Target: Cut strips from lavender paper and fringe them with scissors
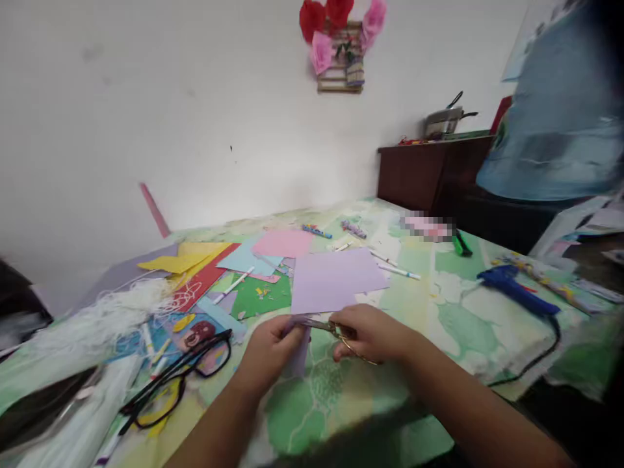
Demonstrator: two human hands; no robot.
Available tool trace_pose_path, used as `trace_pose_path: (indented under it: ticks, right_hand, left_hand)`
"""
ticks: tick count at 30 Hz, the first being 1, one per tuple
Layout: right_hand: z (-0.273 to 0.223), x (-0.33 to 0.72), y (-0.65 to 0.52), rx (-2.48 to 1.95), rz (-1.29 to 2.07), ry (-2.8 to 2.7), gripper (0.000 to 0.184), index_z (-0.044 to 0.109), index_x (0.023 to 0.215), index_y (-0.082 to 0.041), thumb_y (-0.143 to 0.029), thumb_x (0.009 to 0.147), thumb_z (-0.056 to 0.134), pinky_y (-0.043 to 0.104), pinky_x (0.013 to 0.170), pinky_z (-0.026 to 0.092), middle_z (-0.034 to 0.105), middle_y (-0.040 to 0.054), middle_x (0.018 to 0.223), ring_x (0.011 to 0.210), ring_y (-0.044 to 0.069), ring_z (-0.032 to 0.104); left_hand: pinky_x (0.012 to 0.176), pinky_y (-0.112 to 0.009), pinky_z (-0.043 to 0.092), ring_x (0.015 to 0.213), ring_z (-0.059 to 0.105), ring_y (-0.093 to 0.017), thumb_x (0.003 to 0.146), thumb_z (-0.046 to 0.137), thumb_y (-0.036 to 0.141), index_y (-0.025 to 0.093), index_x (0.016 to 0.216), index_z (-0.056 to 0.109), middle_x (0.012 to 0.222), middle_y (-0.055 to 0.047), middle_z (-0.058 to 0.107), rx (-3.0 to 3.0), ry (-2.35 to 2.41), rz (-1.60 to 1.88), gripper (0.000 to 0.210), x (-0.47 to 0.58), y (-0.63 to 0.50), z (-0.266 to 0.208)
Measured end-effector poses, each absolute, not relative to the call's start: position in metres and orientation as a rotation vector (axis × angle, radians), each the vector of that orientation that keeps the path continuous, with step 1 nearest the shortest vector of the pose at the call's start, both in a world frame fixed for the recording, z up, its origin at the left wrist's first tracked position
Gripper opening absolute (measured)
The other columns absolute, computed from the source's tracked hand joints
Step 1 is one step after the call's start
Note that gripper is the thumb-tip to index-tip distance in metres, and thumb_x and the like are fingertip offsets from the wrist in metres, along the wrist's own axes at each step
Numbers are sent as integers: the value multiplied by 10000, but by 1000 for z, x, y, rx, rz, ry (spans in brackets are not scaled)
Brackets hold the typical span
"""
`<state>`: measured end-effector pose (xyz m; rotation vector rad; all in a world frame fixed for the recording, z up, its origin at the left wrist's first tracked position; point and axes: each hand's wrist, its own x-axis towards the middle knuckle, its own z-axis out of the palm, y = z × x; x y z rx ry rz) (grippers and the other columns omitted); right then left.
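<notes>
My left hand (275,348) pinches a small piece of purple paper (299,361), which hangs down below my fingers. In my right hand (370,331) is a pair of scissors (322,325), its gold handles around my fingers and its blades pointing left at the purple piece. Whether the blades are parted is too blurred to tell. Just beyond both hands a larger purple sheet (336,279) lies flat on the table. Left of it lies a green sheet (260,296) with small yellow scraps on top.
Black-framed glasses (182,377) and a heap of white string (112,318) lie at the left. Several markers (400,270) are behind the purple sheet. A blue glue gun (519,289) with a black cord rests at the right. A person in a blue top (556,123) is at the far right.
</notes>
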<state>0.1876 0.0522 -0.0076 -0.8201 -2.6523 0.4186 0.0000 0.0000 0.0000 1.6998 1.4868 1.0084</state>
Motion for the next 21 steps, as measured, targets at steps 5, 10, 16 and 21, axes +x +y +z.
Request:
trace_pose_path:
  ticks: [5, 10, 16, 21]
  right_hand:
    - [-9, 186, 52, -816, 400, -2643, 407, 492, 687, -180, -578, 600, 486, 198, 487, 232, 482, -25, 577, 554, 94, 384]
    - [-8, 187, 53, -825, 368, -2640, 395, 479, 644, -174, -567, 602, 495, 198, 476, 222, 470, -24, 572, 545, 90, 374]
    - [-9, 187, 54, -864, 397, -2623, 383, 488, 646, -178, -557, 594, 511, 199, 487, 233, 464, -27, 565, 549, 93, 375]
    - [-8, 189, 56, -868, 427, -2619, 366, 487, 638, -174, -534, 593, 531, 194, 481, 235, 451, -35, 559, 536, 84, 368]
  left_hand:
    - [453, -205, 307, 480, 416, -102, 687, 458, 348, 148, 549, 546, 497, 20, 484, 1688, 1496, 989, 259, -1, -1, 5]
    - [456, -203, 303, 483, 408, -92, 687, 470, 373, 146, 573, 548, 515, 25, 477, 1643, 1460, 974, 265, -4, 0, 4]
    - [458, -196, 312, 488, 427, -80, 688, 483, 375, 133, 641, 562, 564, 14, 518, 1471, 1293, 949, 259, -8, 5, -4]
    - [430, -186, 318, 457, 444, -73, 679, 497, 388, 133, 644, 553, 556, 16, 534, 1349, 1249, 915, 263, -8, 3, -2]
